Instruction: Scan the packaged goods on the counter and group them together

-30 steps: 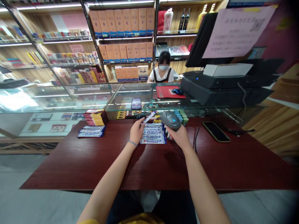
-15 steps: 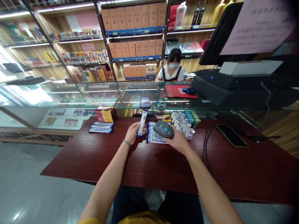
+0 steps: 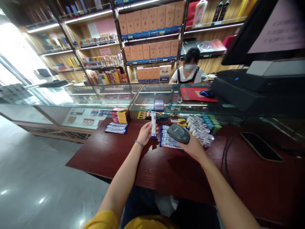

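My left hand point(image 3: 146, 133) grips a slim blue-and-white packet point(image 3: 153, 124), held upright just above the table. A dark grey barcode scanner point(image 3: 179, 133) is in my right hand point(image 3: 193, 148), its head pointing toward the packet. My right fingers are mostly hidden behind the scanner. Under and beside it lies a row of similar blue-and-white packets point(image 3: 168, 142), partly covered. To the left, a few more such packets point(image 3: 116, 128) lie flat before a stack of red-and-yellow packets point(image 3: 119, 115).
Silver-topped cans point(image 3: 199, 130) and green cans point(image 3: 213, 123) stand right of the scanner. A phone point(image 3: 261, 146) lies on the red-brown table point(image 3: 152, 168), near a black cable point(image 3: 226, 159). Behind runs a glass counter point(image 3: 147, 92); a masked person point(image 3: 188, 71) sits beyond it.
The view has swung left, so everything sits farther right. The packet in my left hand has turned more upright. The blue light on the scanner no longer shows.
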Available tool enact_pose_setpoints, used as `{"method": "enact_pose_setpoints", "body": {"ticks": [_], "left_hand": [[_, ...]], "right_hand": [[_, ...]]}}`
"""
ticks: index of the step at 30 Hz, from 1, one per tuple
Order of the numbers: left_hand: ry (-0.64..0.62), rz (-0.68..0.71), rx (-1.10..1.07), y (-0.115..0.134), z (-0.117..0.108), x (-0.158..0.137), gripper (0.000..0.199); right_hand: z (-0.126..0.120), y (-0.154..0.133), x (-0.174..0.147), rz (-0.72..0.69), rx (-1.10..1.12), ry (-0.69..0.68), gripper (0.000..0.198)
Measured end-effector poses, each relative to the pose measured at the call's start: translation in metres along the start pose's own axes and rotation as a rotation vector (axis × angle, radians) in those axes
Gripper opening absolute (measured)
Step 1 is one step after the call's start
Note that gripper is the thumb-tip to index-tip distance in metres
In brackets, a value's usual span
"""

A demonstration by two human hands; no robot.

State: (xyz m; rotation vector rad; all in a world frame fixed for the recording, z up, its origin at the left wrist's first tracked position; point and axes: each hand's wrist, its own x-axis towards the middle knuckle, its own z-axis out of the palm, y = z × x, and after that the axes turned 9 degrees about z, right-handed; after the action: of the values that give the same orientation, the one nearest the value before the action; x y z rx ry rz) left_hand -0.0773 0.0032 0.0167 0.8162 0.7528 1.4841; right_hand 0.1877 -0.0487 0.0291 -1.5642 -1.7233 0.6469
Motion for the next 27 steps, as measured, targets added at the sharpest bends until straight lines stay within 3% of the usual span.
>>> {"method": "enact_pose_setpoints", "body": {"ticks": [4,7,14,18,21,27], "left_hand": [[0.070,0.115,0.010,0.022,-0.008,0.004,0.041],[0.096,0.230,0.121,0.041,-0.026,0.003,0.048],[0.176,0.529,0.779,0.091,-0.108,-0.024,0.035],[0.108,0.591,1.224,0.117,-0.156,-0.050,0.029],[-0.021,0.594,1.536,0.131,-0.184,-0.063,0.031],[-0.237,0.516,1.796,0.142,-0.219,-0.067,0.030]], "right_hand": [[0.008,-0.006,0.000,-0.009,-0.032,-0.029,0.059],[0.012,-0.010,0.000,0.004,-0.093,-0.048,0.060],[0.019,-0.017,-0.001,-0.032,-0.113,-0.051,0.059],[0.026,-0.017,-0.001,-0.088,-0.094,-0.039,0.063],[0.029,-0.016,-0.002,-0.118,-0.094,-0.039,0.060],[0.030,-0.011,0.000,-0.125,-0.113,-0.058,0.054]]}}
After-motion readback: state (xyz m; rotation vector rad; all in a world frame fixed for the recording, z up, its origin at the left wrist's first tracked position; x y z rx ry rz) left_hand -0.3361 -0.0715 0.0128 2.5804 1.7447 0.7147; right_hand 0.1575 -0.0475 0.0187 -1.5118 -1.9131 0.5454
